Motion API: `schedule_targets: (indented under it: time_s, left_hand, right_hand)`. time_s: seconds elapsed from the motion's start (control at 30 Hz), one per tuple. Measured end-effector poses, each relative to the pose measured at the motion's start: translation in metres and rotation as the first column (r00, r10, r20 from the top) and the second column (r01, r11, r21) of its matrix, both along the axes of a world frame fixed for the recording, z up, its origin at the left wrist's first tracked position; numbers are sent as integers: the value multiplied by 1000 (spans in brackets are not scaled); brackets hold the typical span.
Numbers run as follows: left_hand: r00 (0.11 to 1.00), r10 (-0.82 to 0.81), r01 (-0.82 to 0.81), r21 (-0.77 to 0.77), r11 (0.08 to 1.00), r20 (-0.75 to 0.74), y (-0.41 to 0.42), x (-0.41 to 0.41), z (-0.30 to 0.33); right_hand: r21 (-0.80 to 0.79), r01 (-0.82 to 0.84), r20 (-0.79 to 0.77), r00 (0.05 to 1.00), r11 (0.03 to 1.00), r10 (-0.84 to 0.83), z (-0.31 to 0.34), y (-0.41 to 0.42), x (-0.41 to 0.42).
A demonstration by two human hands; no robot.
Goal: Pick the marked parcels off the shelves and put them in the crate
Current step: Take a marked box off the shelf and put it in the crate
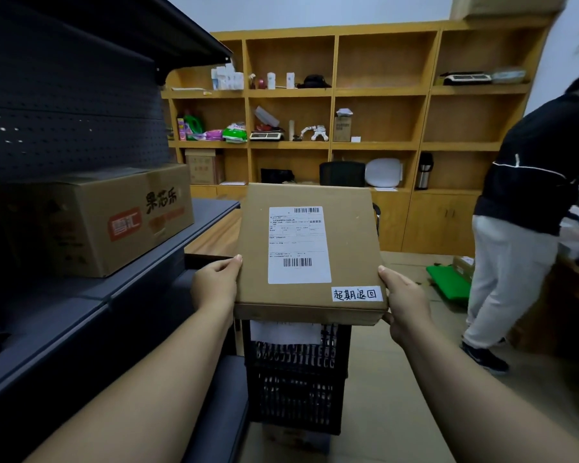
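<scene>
We are gripping the flat parcel [310,252] by its side edges, left hand [214,285] and right hand [403,302] both clamping it. It is hovering directly above the black crate [296,379], with bare floor [398,379] lying open to the right.

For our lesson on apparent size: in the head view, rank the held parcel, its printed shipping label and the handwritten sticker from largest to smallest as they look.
1. Parcel, held between left hand and right hand.
2. Shipping label.
3. Handwritten sticker.
All lie on one surface, so nearness does not blur the order.
</scene>
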State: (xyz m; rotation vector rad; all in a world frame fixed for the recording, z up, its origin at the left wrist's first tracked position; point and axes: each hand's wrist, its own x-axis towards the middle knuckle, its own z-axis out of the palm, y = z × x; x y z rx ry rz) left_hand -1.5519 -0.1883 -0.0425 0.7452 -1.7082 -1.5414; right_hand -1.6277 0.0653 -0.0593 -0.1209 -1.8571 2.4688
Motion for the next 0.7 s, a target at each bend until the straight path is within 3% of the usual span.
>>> schedule_targets:
  time_s: [0.3,0.7]
  left_hand:
    - [993,-98,92,83,992,65,-50,-140,-39]
    - [963,-154,104,225,969,221,-123,-323,-95]
  right_hand:
    - [59,33,19,999,998,-34,-25,-44,-131]
    - [129,101,210,970,987,-127,-83,-119,-297]
